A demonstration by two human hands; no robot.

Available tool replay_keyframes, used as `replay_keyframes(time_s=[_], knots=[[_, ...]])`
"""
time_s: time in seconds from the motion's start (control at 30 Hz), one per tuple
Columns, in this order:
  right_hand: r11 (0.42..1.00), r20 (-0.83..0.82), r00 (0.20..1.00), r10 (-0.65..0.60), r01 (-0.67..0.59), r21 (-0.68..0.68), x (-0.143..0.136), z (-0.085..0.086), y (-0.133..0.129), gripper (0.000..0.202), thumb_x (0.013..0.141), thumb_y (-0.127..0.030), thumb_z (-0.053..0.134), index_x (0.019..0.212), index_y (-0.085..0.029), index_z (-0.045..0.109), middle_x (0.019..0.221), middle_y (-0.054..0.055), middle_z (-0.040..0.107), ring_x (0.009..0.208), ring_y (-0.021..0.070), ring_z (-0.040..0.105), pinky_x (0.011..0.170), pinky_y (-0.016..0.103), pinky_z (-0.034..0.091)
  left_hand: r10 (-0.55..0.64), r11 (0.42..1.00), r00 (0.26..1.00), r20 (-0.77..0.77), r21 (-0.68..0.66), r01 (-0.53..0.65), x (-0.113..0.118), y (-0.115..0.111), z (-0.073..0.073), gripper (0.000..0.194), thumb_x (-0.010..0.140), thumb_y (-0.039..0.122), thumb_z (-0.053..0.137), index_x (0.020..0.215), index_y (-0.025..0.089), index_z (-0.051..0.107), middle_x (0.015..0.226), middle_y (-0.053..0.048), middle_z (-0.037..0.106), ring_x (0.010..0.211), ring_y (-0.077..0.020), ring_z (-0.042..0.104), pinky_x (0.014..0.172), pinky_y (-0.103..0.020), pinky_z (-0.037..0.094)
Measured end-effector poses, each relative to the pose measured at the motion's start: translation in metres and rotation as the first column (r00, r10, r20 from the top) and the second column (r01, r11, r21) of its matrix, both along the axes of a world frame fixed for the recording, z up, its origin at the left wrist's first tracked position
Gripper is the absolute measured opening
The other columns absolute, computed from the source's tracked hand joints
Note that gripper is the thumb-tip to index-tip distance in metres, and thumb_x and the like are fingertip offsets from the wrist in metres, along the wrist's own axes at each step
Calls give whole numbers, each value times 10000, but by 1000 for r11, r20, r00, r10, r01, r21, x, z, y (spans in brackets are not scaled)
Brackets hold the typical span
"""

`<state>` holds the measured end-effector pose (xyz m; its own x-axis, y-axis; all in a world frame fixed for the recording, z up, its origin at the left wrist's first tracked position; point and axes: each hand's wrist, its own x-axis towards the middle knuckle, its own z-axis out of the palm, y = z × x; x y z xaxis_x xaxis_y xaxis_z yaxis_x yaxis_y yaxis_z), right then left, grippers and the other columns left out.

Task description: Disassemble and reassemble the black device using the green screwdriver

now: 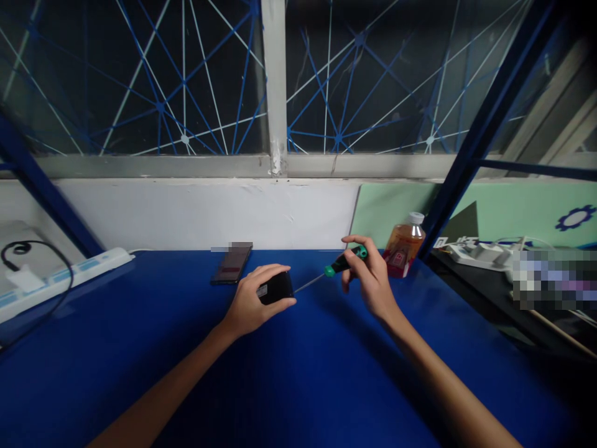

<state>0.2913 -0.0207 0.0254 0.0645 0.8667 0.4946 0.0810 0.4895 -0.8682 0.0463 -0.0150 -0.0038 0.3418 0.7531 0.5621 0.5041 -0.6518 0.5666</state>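
Observation:
A small black box-like device [278, 289] is gripped in my left hand [252, 302], fingers along its upper side and thumb along the lower. My right hand [368, 274] holds a screwdriver [346, 261] by its black and green handle, with the index finger raised off it. The metal shaft points left and down, and its tip meets or nearly meets the right end of the device; contact is too small to tell. Behind my left hand a dark phone [232, 264] lies on the blue table [298, 386].
A bottle of amber drink [405, 246] stands right of my right hand, beside a blue metal post [466, 149]. At the left lies a white power strip [69, 280] with a black cable. A dark surface [485, 289] at the right holds plugs and cables. Windows rise behind.

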Motion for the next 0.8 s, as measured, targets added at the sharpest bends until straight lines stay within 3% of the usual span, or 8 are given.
replay_keyframes(time_s=[0.1, 0.23, 0.3, 0.5, 0.7, 0.8], knots=[[997, -57, 996, 70, -69, 25, 0, 0, 1, 301, 865, -349, 566, 1122, -221, 476, 776, -15, 620, 416, 81, 535, 419, 235, 445, 2, 1000, 1000, 1, 2, -2, 1, -1, 1, 490, 728, 365, 728, 1191, 262, 606, 1206, -87, 633, 1125, -300, 580, 987, -523, 465], [994, -7, 994, -106, 106, 32, -3, -1, 1, 310, 812, -362, 664, 1043, -201, 535, 518, -81, 499, 344, 79, 462, 348, 204, 372, 3, 1000, 1000, 9, 0, -3, 1, -2, 3, 484, 730, 352, 717, 1194, 272, 606, 1208, -88, 634, 1125, -306, 583, 982, -531, 469], [991, 11, 991, -134, 134, 23, -3, -2, 1, 293, 818, -377, 660, 1018, -195, 548, 466, -91, 463, 324, 80, 444, 331, 199, 350, 10, 1000, 1000, 11, -3, -10, 1, -3, 3, 484, 732, 350, 715, 1197, 272, 605, 1214, -84, 631, 1127, -305, 582, 978, -521, 475], [994, -113, 989, 94, -88, 65, -1, -2, 2, 239, 879, -332, 542, 1080, -214, 493, 769, -12, 610, 422, 92, 549, 419, 246, 460, 23, 1000, 1000, 2, -12, -23, 0, -2, 3, 506, 725, 376, 731, 1201, 260, 601, 1216, -85, 629, 1129, -301, 580, 977, -506, 477], [988, -37, 989, -145, 147, 49, -5, 0, -1, 275, 799, -373, 682, 965, -191, 558, 502, -83, 479, 319, 76, 442, 316, 198, 349, 20, 1000, 1000, 14, -17, -20, 1, -3, 4, 515, 724, 373, 731, 1207, 257, 600, 1214, -88, 631, 1134, -303, 577, 996, -516, 464], [994, -11, 995, -104, 104, 32, -3, -1, -1, 266, 841, -398, 623, 992, -188, 558, 476, -82, 475, 329, 89, 460, 332, 205, 363, 22, 1000, 1000, 11, -13, -22, 0, -3, 4, 510, 724, 370, 724, 1208, 268, 601, 1217, -88, 630, 1135, -311, 578, 997, -531, 458]])
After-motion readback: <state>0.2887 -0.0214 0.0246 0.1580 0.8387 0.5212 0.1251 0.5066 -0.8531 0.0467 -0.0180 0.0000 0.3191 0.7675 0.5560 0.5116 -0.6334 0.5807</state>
